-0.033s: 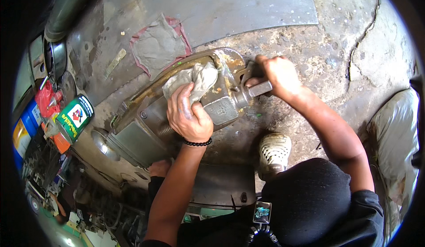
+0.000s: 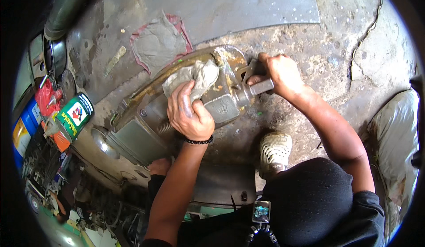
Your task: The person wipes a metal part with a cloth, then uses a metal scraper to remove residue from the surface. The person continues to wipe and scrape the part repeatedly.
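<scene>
A heavy grey metal machine housing (image 2: 146, 127) lies on the stained concrete floor, with a short steel shaft (image 2: 261, 87) sticking out of its right end. My left hand (image 2: 188, 112) presses a dirty grey rag (image 2: 199, 76) onto the top of the housing; a black bead bracelet is on that wrist. My right hand (image 2: 283, 72) is closed around a rusty metal piece at the shaft end, fingers touching the shaft. What lies under the rag is hidden.
A green tin can (image 2: 75, 114) lies at the left beside red and blue containers. A flat grey cloth patch (image 2: 159, 41) sits on a metal sheet (image 2: 248, 8) behind the housing. My pale shoe (image 2: 274, 152) stands near the housing, a white sack (image 2: 394, 132) at the right.
</scene>
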{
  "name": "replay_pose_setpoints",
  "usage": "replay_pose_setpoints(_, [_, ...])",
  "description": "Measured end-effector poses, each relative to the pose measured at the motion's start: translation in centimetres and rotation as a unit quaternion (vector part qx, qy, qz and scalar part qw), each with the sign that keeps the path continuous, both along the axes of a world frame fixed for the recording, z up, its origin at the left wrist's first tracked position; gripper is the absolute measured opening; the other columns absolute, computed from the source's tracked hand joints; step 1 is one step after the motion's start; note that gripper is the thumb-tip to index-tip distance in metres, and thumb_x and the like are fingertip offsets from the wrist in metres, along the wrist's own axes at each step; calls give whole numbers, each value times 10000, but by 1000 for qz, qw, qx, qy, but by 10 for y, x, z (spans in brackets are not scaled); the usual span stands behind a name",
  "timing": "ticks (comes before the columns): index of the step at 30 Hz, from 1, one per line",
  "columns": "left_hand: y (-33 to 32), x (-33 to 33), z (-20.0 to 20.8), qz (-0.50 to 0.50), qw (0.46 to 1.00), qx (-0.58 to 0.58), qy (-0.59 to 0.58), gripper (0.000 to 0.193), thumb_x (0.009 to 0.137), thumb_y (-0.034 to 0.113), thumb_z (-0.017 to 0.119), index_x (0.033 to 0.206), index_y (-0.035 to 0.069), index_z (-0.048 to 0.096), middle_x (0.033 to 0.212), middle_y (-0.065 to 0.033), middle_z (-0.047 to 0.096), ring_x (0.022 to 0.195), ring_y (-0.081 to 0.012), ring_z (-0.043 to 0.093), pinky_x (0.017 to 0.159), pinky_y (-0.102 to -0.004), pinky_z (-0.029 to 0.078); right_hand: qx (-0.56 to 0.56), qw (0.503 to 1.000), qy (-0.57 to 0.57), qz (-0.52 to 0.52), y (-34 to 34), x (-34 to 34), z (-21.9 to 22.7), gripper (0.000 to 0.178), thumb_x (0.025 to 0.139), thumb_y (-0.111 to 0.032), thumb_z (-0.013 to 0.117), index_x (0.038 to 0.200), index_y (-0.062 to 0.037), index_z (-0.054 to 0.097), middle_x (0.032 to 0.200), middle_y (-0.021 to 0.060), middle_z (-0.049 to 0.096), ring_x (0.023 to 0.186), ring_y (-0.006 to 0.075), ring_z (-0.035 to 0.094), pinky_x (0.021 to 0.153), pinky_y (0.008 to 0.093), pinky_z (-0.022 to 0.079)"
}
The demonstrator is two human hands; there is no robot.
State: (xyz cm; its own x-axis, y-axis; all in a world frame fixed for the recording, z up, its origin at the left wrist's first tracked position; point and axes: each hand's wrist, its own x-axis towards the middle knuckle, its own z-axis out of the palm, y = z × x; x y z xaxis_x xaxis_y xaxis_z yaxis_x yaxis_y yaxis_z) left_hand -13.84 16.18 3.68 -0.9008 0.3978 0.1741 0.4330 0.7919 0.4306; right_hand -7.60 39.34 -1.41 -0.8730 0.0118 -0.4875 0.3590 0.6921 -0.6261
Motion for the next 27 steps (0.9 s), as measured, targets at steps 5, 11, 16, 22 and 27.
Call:
replay_pose_setpoints(5, [-1, -3, -1, -17, 1000, 10, 2, 316, 860, 142, 482, 1076, 33, 684, 1054, -143, 698, 961, -372, 665, 858, -477, 501, 35, 999, 28, 23, 4, -4, 3, 428, 817, -425, 798, 938, -47, 636, 767, 158, 733, 757, 342, 743, 772, 452, 583])
replay_pose_setpoints(11, [-1, -5, -4, -14, 1000, 2, 2, 317, 871, 153, 488, 1093, 42, 685, 1077, -139, 694, 974, -368, 665, 866, -472, 499, 23, 999, 23, 21, 2, -6, -1, 476, 804, -474, 804, 939, -49, 637, 796, 161, 736, 740, 336, 743, 783, 435, 584])
replay_pose_setpoints(16, [-1, -5, 1, -15, 999, 8, -38, 319, 878, 109, 474, 1112, -13, 654, 1094, -200, 677, 1013, -410, 642, 933, -493, 488, 83, 996, -9, -38, 6, 4, -5, 460, 813, -479, 796, 902, -49, 659, 758, 164, 721, 717, 358, 730, 715, 449, 582])
replay_pose_setpoints(22, [0, -6, -2, -29, 999, 16, 4, 297, 880, 132, 482, 1083, 26, 671, 1072, -156, 689, 973, -375, 660, 866, -475, 500, 75, 997, 21, 19, 7, 7, -6, 447, 849, -469, 754, 928, -50, 617, 700, 166, 698, 724, 365, 720, 787, 463, 527])
replay_pose_setpoints(27, [0, -6, -3, -32, 999, 13, 9, 298, 866, 102, 477, 1077, 10, 667, 1060, -168, 687, 965, -380, 664, 868, -480, 504, 69, 996, 51, 2, -2, 9, -1, 432, 828, -464, 767, 901, -67, 614, 686, 142, 699, 701, 347, 721, 784, 455, 519])
